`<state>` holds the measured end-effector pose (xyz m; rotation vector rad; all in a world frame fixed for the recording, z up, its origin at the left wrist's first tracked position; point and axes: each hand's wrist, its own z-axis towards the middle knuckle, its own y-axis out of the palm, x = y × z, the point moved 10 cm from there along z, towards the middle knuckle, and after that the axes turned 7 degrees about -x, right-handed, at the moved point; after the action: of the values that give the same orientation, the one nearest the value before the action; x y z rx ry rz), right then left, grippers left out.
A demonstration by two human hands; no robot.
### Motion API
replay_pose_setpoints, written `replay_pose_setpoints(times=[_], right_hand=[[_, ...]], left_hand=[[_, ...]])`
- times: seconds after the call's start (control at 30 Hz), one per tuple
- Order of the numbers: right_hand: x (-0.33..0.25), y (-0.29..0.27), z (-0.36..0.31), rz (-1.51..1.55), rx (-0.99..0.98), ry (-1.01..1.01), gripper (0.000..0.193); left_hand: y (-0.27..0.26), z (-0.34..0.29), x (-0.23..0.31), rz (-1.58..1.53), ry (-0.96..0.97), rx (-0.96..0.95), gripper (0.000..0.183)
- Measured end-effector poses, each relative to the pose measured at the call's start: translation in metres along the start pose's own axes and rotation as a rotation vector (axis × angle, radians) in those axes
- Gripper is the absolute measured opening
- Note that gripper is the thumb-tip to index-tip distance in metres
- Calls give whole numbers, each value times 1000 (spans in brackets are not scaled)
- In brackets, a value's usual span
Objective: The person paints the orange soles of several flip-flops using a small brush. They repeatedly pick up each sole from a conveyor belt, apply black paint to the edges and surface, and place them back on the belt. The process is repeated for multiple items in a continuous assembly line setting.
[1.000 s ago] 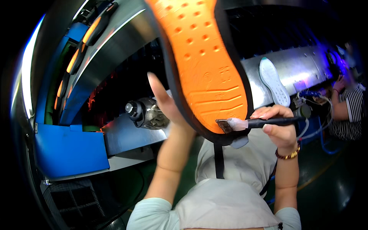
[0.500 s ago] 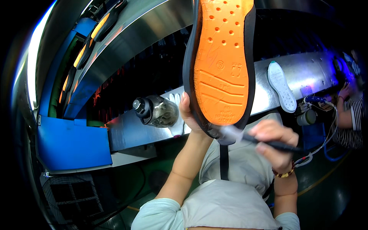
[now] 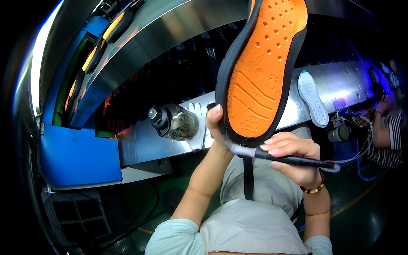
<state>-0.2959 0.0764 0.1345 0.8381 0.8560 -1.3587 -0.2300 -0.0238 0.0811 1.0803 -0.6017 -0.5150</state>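
Note:
A shoe sole [image 3: 260,100], orange inside with a black raised rim, is held up with its heel end toward me and its toe end away, tilted right. My left hand [image 3: 216,125] is closed on the black rim at the heel's left side; the thumb shows, but most of its fingers are hidden behind the sole. My right hand [image 3: 293,155] grips a black-handled brush [image 3: 293,160] with a pale, blurred tip. That tip is at the heel's lower left edge, close to my left hand. From the handle's far end runs a thin tube.
A metal bench [image 3: 144,144] carries a dark-capped bottle [image 3: 180,123], a white glove [image 3: 197,138] and a white insole [image 3: 312,97]. More orange-and-black soles [image 3: 112,27] lie at far left, above a blue cabinet [image 3: 80,155]. Another person's arm [image 3: 382,127] shows at right.
The sole has shifted right and tipped, its toe end leaning right. My right hand has moved slightly left and down, bringing the brush tip along the heel edge toward my left hand.

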Motion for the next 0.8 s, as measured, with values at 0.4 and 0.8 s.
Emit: replay_pose_setpoints(times=[0.4,0.8], right_hand=[[23,-23,9,162,-18,231,18],[12,2,4,-197,-680,219,12]], left_hand=[[14,17,6,8,-28,-175,47],[-25,-26,-47,410,-866,499,34]])
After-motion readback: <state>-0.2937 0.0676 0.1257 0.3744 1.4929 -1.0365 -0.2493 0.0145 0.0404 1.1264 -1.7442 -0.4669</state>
